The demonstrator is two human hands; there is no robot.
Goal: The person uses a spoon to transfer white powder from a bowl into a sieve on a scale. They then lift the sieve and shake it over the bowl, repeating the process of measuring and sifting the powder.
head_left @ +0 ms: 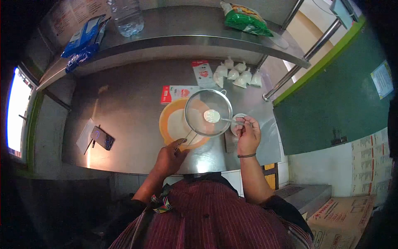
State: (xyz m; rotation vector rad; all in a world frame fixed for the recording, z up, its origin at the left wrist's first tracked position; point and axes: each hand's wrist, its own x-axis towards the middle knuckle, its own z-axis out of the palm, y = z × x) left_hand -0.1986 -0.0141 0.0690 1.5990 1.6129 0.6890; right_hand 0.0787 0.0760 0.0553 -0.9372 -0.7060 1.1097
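Observation:
My left hand (pixel 171 157) is closed round the handle of a round wire-mesh sieve (pixel 200 104). The sieve hangs over an orange bowl (pixel 164 124) with white powder (pixel 178 123) lying in it. In my right hand (pixel 249 135) is a spoon (pixel 229 120), gripped by its handle. A heap of white powder (pixel 212 116) fills the spoon's head, which is over the sieve's mesh. Partly behind my right hand stands a small white cup or bowl (pixel 235 125); its contents are mostly hidden.
Several knotted bags of white powder (pixel 243 78) and two red-and-white packets (pixel 203 74) lie behind the bowl. A phone (pixel 102 138) rests on the steel table (pixel 124 108) at left. Above, the shelf (pixel 178 39) carries a bottle (pixel 126 18), a green bag (pixel 246 20) and blue packets (pixel 86 39).

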